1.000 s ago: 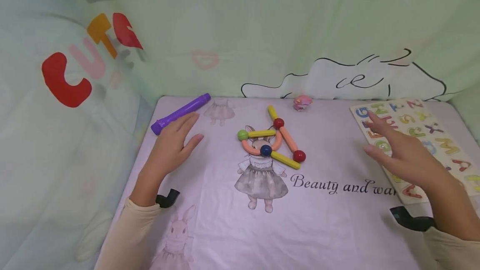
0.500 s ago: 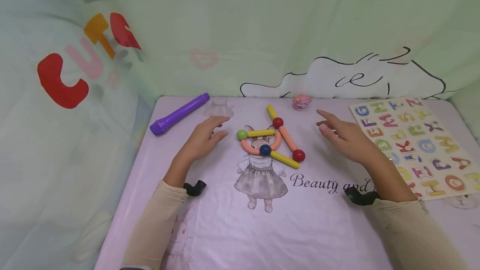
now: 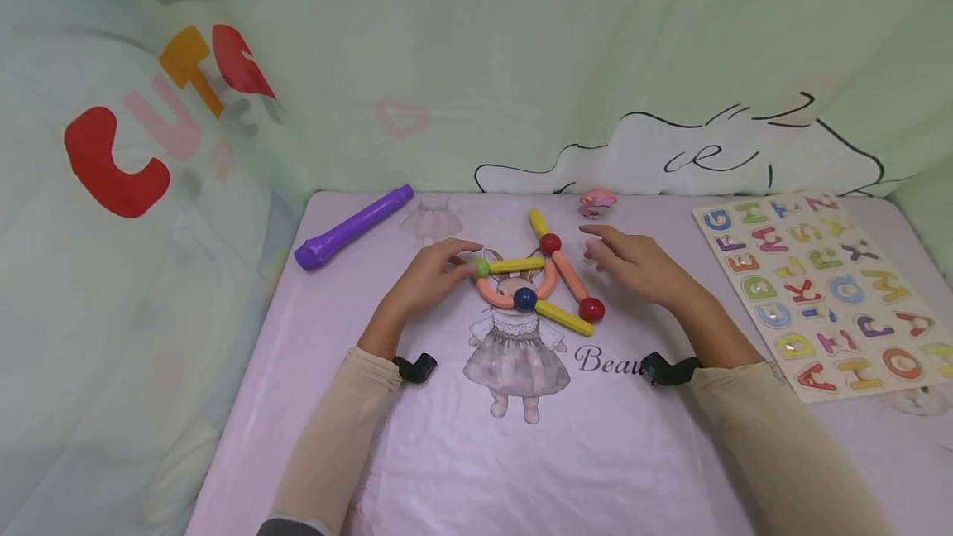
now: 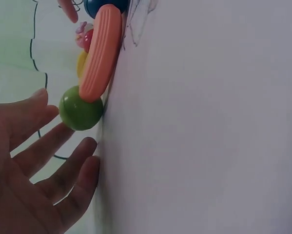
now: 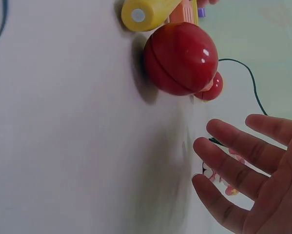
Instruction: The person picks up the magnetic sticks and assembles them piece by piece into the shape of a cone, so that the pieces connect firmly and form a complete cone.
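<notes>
A figure of magnetic sticks and balls lies mid-table. Its green ball (image 3: 481, 269) joins a yellow stick (image 3: 517, 265) and a curved orange stick (image 4: 101, 53). A blue ball (image 3: 524, 299) leads to another yellow stick (image 3: 564, 318). At the right, a straight orange stick (image 3: 571, 276) links two red balls (image 5: 181, 58). My left hand (image 3: 433, 275) is at the green ball, thumb and fingertips around its side with the fingers relaxed. Right of the figure, my right hand (image 3: 633, 265) hovers with fingers spread, holding nothing; the upper red ball (image 3: 550, 244) is near its fingertips.
A purple tube-shaped toy (image 3: 353, 227) lies at the back left. A small pink toy (image 3: 597, 203) sits at the back edge. On the right lies a wooden alphabet puzzle board (image 3: 817, 296). Fabric curtains (image 3: 447, 64) stand behind and to the left.
Both hands have moved inward from the sides toward the stick-and-ball figure. The left now reaches the green ball; the right has left the alphabet board. The figure stays in place.
</notes>
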Action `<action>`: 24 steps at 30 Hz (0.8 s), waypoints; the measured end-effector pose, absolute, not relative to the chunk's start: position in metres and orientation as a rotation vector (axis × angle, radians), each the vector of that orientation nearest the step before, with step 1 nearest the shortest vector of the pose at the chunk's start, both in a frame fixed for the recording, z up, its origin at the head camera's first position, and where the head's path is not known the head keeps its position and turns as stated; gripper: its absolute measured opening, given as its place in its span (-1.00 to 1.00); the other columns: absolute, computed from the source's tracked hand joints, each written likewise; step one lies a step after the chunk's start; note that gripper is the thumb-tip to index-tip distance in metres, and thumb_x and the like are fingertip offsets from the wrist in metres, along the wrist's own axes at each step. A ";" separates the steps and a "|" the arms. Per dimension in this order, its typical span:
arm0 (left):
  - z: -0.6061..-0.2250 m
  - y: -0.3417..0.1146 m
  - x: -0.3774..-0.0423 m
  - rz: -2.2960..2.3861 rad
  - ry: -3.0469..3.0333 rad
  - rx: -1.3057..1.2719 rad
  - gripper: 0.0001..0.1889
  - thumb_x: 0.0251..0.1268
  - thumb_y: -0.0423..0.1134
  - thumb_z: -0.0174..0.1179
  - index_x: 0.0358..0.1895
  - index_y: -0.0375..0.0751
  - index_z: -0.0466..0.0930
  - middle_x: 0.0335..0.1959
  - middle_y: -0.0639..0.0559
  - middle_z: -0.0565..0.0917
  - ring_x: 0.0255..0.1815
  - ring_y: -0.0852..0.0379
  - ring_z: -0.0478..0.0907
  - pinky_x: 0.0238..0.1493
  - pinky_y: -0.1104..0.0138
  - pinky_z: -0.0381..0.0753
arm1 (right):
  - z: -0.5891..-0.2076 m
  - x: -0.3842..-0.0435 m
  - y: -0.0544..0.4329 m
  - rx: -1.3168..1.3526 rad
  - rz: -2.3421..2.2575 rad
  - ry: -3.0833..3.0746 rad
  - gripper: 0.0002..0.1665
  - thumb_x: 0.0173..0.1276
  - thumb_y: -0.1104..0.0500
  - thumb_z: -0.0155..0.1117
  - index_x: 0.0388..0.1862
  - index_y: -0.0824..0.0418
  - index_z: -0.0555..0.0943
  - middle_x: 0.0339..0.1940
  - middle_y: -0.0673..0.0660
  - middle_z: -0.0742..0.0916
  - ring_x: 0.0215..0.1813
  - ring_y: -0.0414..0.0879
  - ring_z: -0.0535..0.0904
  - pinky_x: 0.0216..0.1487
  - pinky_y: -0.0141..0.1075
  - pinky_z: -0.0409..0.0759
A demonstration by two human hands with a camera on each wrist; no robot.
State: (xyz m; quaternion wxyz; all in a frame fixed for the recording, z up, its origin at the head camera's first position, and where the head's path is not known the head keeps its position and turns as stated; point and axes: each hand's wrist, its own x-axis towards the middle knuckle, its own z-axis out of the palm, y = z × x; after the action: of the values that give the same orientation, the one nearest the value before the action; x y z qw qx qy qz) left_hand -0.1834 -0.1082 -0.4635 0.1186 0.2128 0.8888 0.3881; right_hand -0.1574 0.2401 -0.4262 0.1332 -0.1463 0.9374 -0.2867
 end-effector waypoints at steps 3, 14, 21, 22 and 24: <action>-0.467 -0.107 -0.186 1.135 2.584 0.591 -0.60 0.50 -0.13 0.22 0.33 -0.02 0.57 0.30 0.02 0.63 0.21 0.01 0.62 0.31 0.09 0.54 | -0.427 -0.164 0.234 -0.412 -0.827 2.711 -0.23 0.64 -0.31 -0.25 0.57 0.13 0.29 0.13 0.25 0.72 0.04 0.10 0.64 0.12 0.11 0.61; -0.468 -0.105 -0.192 1.163 2.433 0.615 -0.56 0.41 -0.09 0.31 0.31 0.00 0.59 0.17 0.05 0.67 0.12 0.05 0.57 0.19 0.11 0.56 | -0.431 -0.192 0.212 -0.338 -0.817 2.667 -0.24 0.64 -0.29 -0.19 0.54 0.18 0.33 0.25 0.30 0.65 0.22 0.21 0.57 0.23 0.16 0.57; -0.470 -0.107 -0.199 1.174 2.370 0.683 -0.61 0.38 -0.21 0.34 0.24 -0.06 0.64 -0.04 0.04 0.68 -0.05 0.11 0.55 0.07 0.25 0.55 | -0.439 -0.208 0.194 -0.327 -0.880 2.653 -0.36 0.62 -0.16 0.01 0.46 0.22 0.42 0.30 0.30 0.63 0.33 0.25 0.52 0.34 0.18 0.50; -0.470 -0.107 -0.200 1.171 2.360 0.687 -0.62 0.38 -0.21 0.34 0.23 -0.06 0.64 -0.07 0.04 0.68 -0.08 0.12 0.54 0.05 0.26 0.54 | -0.441 -0.210 0.192 -0.322 -0.895 2.648 -0.37 0.61 -0.14 0.05 0.45 0.21 0.43 0.28 0.30 0.64 0.33 0.24 0.53 0.33 0.16 0.51; -0.469 -0.108 -0.200 1.165 2.349 0.689 -0.64 0.38 -0.20 0.34 0.21 -0.06 0.65 -0.13 0.04 0.67 -0.11 0.12 0.53 0.01 0.29 0.52 | -0.444 -0.214 0.189 -0.308 -0.927 2.639 -0.39 0.58 -0.10 0.13 0.43 0.22 0.45 0.26 0.29 0.67 0.32 0.22 0.55 0.32 0.12 0.53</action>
State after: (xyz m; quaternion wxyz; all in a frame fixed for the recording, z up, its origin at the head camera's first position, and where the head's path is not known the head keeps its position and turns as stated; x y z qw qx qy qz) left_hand -0.2002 -0.1077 -0.4686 0.2134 0.2484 0.8465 0.4198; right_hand -0.2140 0.1888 -0.4441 0.1630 -0.1078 0.9252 -0.3252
